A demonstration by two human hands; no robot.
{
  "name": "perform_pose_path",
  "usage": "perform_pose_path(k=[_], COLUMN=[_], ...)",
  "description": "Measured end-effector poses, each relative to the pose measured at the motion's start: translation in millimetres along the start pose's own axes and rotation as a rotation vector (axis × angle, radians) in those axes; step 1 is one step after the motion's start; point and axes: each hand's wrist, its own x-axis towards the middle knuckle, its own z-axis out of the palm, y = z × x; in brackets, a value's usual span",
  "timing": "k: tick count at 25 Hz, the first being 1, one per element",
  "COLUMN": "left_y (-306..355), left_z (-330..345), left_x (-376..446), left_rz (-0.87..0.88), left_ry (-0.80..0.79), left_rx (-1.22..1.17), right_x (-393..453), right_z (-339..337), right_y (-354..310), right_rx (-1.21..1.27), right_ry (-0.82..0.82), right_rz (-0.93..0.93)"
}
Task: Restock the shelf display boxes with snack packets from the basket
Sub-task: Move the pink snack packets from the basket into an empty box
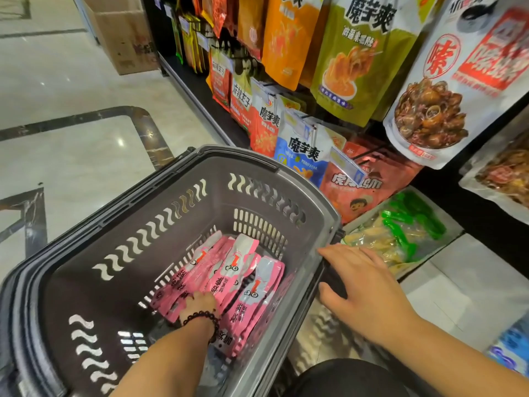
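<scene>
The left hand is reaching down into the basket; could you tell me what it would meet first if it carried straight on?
The left hand already touches the pink snack packets; beneath them lies the floor of the basket.

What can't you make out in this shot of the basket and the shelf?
All in the head view:
- Left hand: its fingers are buried among the pink packets, so the grip cannot be told.
- Basket: its near corner is cut off by the bottom and left edges.
- Display box on the lowest shelf: the right hand and the basket rim cover its near end.
- Big white bag: its print is motion-blurred.
</scene>
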Motion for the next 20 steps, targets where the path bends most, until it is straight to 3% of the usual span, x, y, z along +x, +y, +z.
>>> perform_pose_path(k=[3,6,8,10,12,14,18,20], left_y=[-10.0,-28.8,-42.6,-53.5,-61.2,-62.6,-36.9,-17.3], left_z=[-31.2,-84.0,-129.5,-178.5,-225.4,-261.2,-293.8,-294.7], left_x=[0.5,-9.3,-21.6,-38.9,-62.9,-90.1,-130.7,-140.2], left_rz=[0.148,0.221,0.337,0.562,0.789,0.885,0.873,0.86], left_ry=[0.015,0.129,0.28,0.515,0.748,0.851,0.777,0.718], left_rx=[0.153,0.214,0.215,0.141,-0.029,-0.299,-0.82,-1.01], right_x=[1.4,7.5,17.3,31.8,46.6,58.8,65.9,60.1], right_z=[4.2,2.1,-3.5,-10.3,-20.4,-30.9,-45.4,-48.5], right_y=[-8.5,-18.0,-26.7,-35.5,-45.6,-54.6,-74.7,-77.8], right_rx=[0.032,0.09,0.13,0.213,0.372,0.59,1.16,1.387], right_ry=[0.007,0.023,0.051,0.095,0.101,0.011,-0.299,-0.366], right_rz=[-0.032,-0.05,-0.075,-0.067,0.017,0.153,0.214,0.208])
